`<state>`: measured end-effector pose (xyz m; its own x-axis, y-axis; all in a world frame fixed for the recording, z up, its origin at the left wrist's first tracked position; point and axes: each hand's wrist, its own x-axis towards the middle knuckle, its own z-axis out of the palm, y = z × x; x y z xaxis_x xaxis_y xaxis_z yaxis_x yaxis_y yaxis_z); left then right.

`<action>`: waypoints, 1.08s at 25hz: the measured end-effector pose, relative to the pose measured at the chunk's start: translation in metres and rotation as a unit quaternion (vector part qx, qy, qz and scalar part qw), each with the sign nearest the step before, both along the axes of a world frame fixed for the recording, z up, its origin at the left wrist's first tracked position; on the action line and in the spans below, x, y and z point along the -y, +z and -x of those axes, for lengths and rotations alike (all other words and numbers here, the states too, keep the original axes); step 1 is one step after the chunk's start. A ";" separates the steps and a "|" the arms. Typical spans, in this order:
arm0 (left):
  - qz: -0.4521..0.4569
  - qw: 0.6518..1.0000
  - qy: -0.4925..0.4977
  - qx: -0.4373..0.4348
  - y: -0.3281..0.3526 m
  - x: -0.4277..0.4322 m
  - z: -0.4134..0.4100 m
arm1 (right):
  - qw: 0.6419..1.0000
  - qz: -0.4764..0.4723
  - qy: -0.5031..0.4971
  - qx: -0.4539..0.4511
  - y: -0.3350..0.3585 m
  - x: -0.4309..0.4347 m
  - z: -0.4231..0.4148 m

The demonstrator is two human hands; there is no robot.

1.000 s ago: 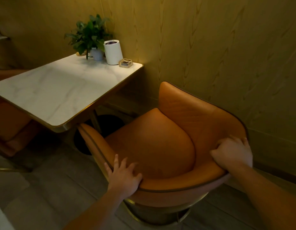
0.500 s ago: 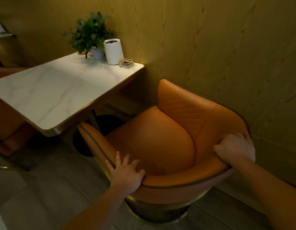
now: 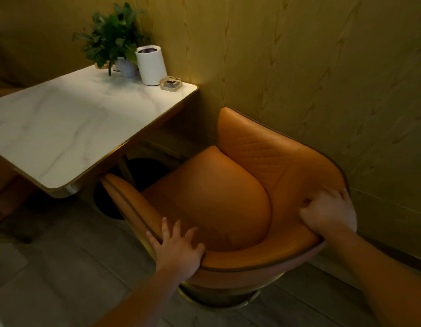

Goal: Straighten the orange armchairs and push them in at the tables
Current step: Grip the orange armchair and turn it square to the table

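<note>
Gripping armchair (image 3: 204, 197) rim, right hand (image 3: 328, 212) curled, left hand (image 3: 178, 247) splayed flat, table (image 3: 63, 119) edge close

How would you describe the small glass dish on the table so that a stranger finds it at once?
Start at the white marble table beside the yellow wall. At its far end three things stand in a row: a potted plant, a white cylinder and, nearest the corner, the glass dish. It alone is low, square and see-through.
</note>
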<state>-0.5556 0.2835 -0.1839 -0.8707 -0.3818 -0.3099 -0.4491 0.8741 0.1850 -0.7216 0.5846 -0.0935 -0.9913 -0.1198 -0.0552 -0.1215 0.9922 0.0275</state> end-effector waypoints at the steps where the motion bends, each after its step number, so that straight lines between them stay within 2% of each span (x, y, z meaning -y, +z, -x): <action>1: -0.001 1.000 -0.001 0.003 0.002 0.000 -0.001 | 1.000 -0.006 0.003 0.002 0.001 0.001 0.000; 12: 0.007 1.000 -0.003 0.027 0.011 -0.002 -0.003 | 0.999 -0.036 0.004 0.003 0.001 0.003 0.001; 18: 0.002 0.994 -0.008 0.105 0.034 -0.005 -0.002 | 0.999 -0.035 0.014 0.029 0.007 0.001 -0.002; 22: -0.019 0.999 0.014 0.043 0.071 -0.015 -0.013 | 0.995 -0.034 0.046 0.078 0.025 -0.001 -0.009; 27: -0.030 0.997 0.051 -0.044 0.142 -0.013 -0.053 | 0.988 0.047 0.121 0.089 0.080 0.009 -0.031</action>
<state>-0.5030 0.2961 -0.0419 -0.8530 -0.4532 -0.2590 -0.5153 0.8103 0.2791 -0.6905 0.5758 -0.0140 -0.9086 -0.3654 -0.2025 -0.3504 0.9305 -0.1067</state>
